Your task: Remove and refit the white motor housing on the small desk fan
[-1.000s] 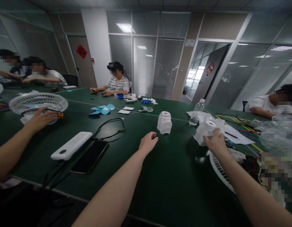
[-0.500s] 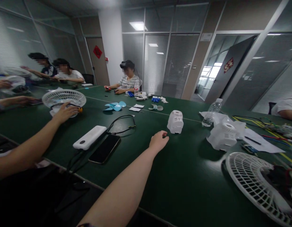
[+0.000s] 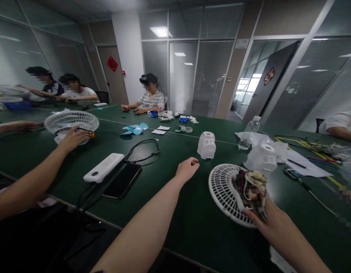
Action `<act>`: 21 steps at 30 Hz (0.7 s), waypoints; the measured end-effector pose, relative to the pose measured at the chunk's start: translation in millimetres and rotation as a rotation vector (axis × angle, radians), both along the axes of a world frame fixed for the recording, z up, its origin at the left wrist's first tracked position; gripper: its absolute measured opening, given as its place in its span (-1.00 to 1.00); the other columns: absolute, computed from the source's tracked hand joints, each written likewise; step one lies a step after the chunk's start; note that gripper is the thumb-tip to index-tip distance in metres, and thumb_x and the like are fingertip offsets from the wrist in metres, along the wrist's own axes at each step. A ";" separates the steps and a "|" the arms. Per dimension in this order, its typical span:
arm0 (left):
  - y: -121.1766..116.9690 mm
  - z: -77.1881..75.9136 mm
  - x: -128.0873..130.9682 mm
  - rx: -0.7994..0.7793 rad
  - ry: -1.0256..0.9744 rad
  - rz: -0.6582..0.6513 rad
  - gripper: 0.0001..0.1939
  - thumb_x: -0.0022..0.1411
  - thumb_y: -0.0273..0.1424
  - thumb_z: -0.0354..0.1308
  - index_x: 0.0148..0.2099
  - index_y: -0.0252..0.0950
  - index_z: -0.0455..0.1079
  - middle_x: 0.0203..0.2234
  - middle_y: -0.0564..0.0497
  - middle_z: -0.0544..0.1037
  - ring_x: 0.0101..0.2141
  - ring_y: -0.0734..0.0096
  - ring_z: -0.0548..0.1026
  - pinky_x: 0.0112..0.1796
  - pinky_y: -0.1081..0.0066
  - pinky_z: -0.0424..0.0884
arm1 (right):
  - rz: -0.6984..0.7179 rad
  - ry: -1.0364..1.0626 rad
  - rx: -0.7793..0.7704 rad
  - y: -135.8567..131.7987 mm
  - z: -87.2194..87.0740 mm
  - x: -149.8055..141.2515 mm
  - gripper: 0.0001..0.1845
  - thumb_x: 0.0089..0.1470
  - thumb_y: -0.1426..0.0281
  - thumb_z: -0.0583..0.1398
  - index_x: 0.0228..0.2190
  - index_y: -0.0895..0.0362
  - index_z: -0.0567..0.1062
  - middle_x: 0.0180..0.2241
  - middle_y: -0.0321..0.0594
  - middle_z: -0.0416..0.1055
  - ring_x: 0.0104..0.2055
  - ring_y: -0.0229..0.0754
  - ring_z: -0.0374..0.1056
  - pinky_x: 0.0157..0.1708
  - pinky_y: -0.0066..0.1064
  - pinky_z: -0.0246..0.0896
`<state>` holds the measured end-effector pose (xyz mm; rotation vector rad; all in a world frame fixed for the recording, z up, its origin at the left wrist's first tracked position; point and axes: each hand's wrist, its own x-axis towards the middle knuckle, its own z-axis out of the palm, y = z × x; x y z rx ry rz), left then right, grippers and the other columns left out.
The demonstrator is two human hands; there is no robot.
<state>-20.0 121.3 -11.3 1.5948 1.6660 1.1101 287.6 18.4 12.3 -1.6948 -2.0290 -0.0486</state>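
Over by the tabletop's [image 3: 198, 220] near edge, the phone [image 3: 123, 181] lies right of the power bank [image 3: 104, 167], with the fan blade [image 3: 138, 131] well behind both, toward the far edge. One housing [image 3: 206, 145] stands just beyond the left hand [image 3: 187, 169]; to that housing's right, beyond the grille [image 3: 223, 191] at the right hand [image 3: 273, 217], sits another housing [image 3: 260, 161], a bottle [image 3: 251, 131] behind it.

Two nearby grilles [image 3: 221, 188], two housings [image 3: 206, 146], two bottles [image 3: 250, 132].
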 end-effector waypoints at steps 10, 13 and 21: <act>14.9 -1.5 -13.6 0.018 -0.118 0.047 -0.69 0.21 -0.28 0.09 -0.05 -0.26 0.48 -0.15 -0.05 0.59 -0.16 0.32 0.52 -0.13 0.41 0.39 | 0.171 0.408 -0.193 16.6 45.5 -86.5 -0.43 0.17 0.00 -0.07 0.04 0.07 0.35 -0.09 -0.09 0.51 -0.05 0.00 0.43 -0.10 -0.17 0.30; 17.1 -4.2 -13.0 0.025 -0.111 0.052 -0.71 0.18 -0.28 0.13 -0.09 -0.25 0.50 -0.16 -0.03 0.59 -0.16 0.32 0.51 -0.12 0.42 0.38 | 0.150 0.519 -0.012 58.7 58.9 -83.9 -0.54 0.17 0.05 -0.03 -0.12 0.09 0.41 -0.29 -0.14 0.56 -0.22 -0.07 0.46 -0.21 -0.26 0.29; 19.9 -8.8 -9.5 0.035 -0.119 0.059 -0.68 0.18 -0.23 0.11 -0.07 -0.21 0.50 -0.15 -0.03 0.58 -0.17 0.29 0.51 -0.14 0.40 0.37 | 0.102 0.322 0.038 170.7 52.4 -131.1 -0.31 0.04 0.12 0.14 0.14 0.18 0.19 0.06 0.06 0.34 0.03 0.01 0.34 -0.03 -0.23 0.20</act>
